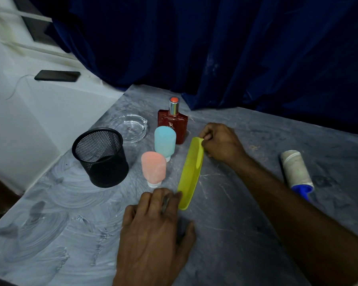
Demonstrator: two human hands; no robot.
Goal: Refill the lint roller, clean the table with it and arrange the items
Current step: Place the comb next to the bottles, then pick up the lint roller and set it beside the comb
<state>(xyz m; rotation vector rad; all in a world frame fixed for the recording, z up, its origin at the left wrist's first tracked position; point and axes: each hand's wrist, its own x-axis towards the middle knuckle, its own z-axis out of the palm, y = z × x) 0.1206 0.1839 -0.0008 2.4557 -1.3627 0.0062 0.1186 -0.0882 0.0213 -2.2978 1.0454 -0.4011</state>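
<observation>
Rolling looks done: the lint roller (297, 170) lies right of the comb (191, 172). Right hand (221, 143) pinches the comb's far end; left hand (153, 226) rests flat, released, touching its near end. Arranging remains.

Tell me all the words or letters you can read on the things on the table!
"R": a pale logo letter on the front of the red perfume bottle.
Small print just under that letter: too small and blurred to read.
A tiny mark in the middle of the glass ashtray: too small to read.
Nothing written shows on the other things.
</observation>
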